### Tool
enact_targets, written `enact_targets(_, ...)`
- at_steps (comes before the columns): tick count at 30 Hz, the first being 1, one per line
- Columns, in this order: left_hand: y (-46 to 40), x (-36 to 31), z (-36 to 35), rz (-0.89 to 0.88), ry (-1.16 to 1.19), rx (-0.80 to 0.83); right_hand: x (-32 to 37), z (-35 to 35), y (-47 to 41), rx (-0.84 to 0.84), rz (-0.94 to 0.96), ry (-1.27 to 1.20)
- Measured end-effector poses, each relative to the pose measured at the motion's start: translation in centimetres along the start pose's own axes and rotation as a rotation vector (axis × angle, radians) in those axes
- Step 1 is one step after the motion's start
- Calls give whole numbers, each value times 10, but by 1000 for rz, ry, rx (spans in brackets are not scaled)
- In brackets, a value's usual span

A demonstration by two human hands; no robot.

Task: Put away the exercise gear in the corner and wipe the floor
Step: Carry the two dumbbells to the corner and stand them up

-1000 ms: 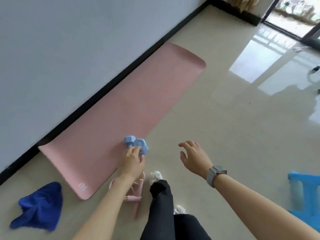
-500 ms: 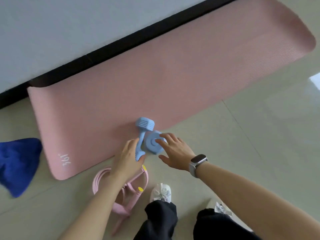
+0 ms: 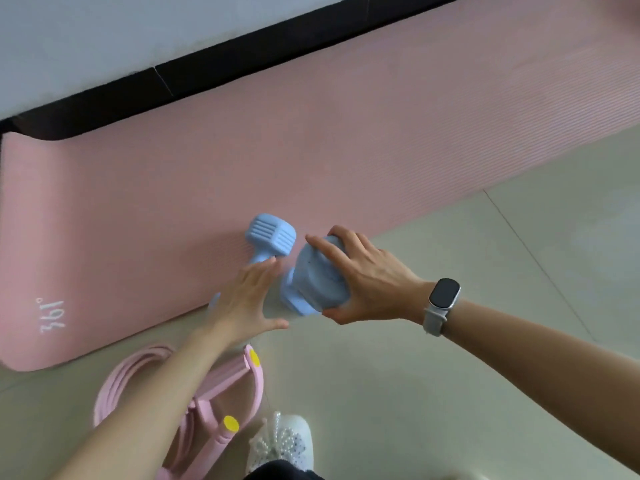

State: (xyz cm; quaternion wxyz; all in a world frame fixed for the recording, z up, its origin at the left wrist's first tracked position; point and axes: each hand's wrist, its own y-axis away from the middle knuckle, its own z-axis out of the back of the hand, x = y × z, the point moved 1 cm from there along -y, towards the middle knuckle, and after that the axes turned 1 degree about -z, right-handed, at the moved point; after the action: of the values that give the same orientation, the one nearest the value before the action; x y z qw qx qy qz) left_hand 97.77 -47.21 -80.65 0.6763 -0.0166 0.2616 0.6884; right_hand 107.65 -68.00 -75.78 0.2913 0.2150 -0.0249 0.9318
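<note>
Two light-blue dumbbells sit at the near edge of the pink exercise mat (image 3: 346, 140). One dumbbell (image 3: 270, 234) lies on the mat; my left hand (image 3: 244, 299) rests over its handle with fingers stretched out and thumb spread. The ribbed far head shows, and a sliver of the near head peeks out left of my wrist. My right hand (image 3: 370, 282), with a watch on its wrist, grips the other dumbbell (image 3: 310, 284) round its upper head, holding it tilted just off the mat's edge.
A coiled pink skipping rope (image 3: 138, 379) with yellow-tipped handles lies on the tiled floor under my left forearm. My white shoe (image 3: 282, 441) is at the bottom edge. A black skirting board (image 3: 242, 60) and a grey wall run behind the mat.
My right hand has closed round the second dumbbell and tipped it up. My left hand now lies flatter over the first dumbbell's handle. The blue cloth has left the view.
</note>
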Motion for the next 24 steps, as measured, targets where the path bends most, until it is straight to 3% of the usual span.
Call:
enact_targets(2, -21, -14, -14, -80, -38, -15, -28, 5, 26, 38, -52, 8)
enact_targets(6, -55, -47, -40, -64, -21, 121, -79, -18, 87, 115, -215, -177)
enact_targets(9, -75, -59, -54, -160, -44, 58, -101, -42, 113, 99, -285, -280)
enact_targets(14, -84, -54, -76, -301, -122, -101, -118, -69, 119, 49, -302, -224)
enact_targets(21, -88, -54, -84, -322, -227, -173, -124, -85, 119, 85, -353, -178)
enact_targets(24, -87, -57, -85, -306, -214, -186, -126, -77, 121, 153, -364, -44)
